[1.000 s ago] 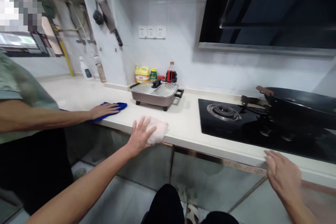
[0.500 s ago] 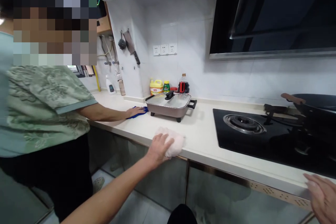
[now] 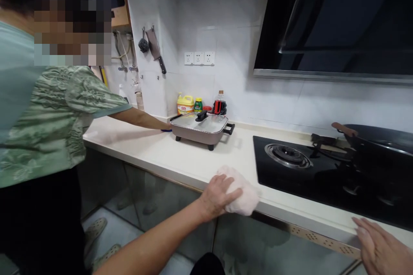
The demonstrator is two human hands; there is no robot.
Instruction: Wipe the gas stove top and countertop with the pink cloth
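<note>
My left hand (image 3: 217, 197) is closed around a pale pink-white cloth (image 3: 242, 194), pressed over the front edge of the white countertop (image 3: 145, 150), just left of the black gas hob (image 3: 277, 180). At the lower right, my right hand (image 3: 382, 245) rests on the counter's front edge before the hob, its fingers stretched out and holding nothing. Beyond the cloth stands a lidded electric pan (image 3: 198, 131) on short feet. A co-worker's arm (image 3: 142, 118) reaches to the pan's left side, where a sliver of blue cloth (image 3: 167, 129) shows; that hand is mostly hidden.
A black wok (image 3: 377, 137) sits on the hob's far burner. Against the wall stand a yellow jug (image 3: 185, 105), a green-capped bottle (image 3: 198, 105) and a dark bottle (image 3: 220, 105). A cleaver (image 3: 155, 47) hangs on the wall. The range hood (image 3: 335, 21) overhangs the hob.
My left hand has slid the pale cloth rightward along the counter edge, closer to the hob. The co-worker leans in farther, with the hand and blue cloth now mostly hidden beside the pan.
</note>
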